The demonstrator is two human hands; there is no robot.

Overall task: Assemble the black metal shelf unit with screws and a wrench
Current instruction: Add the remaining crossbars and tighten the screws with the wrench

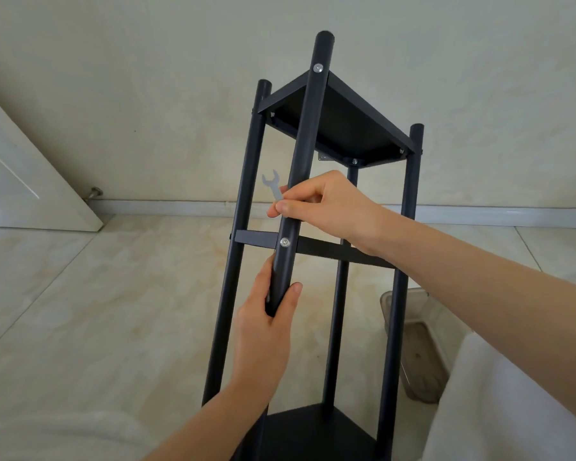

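Your left hand (266,314) wraps the near post (300,181) of the tall shelf unit (343,128) standing on the floor, your right hand (316,201) pinching the thin wrench (273,188); rigid, probably top-heavy, so keep that mid-post grip.

Black shelf unit (341,128), silver wrench (273,186)

Beneath you lies the floor (113,294), laid in glossy cream marble-look tiles with thin grout lines, meeting the wall at a pale baseboard (180,207). The black shelf unit (313,427) stands on the tiles in front of you. To your right, just beside the unit's right-hand post, a clear plastic tray (419,347) rests on the floor. At far left, a white door (30,181) reaches down to the floor, with a small metal doorstop (95,192) near its edge.
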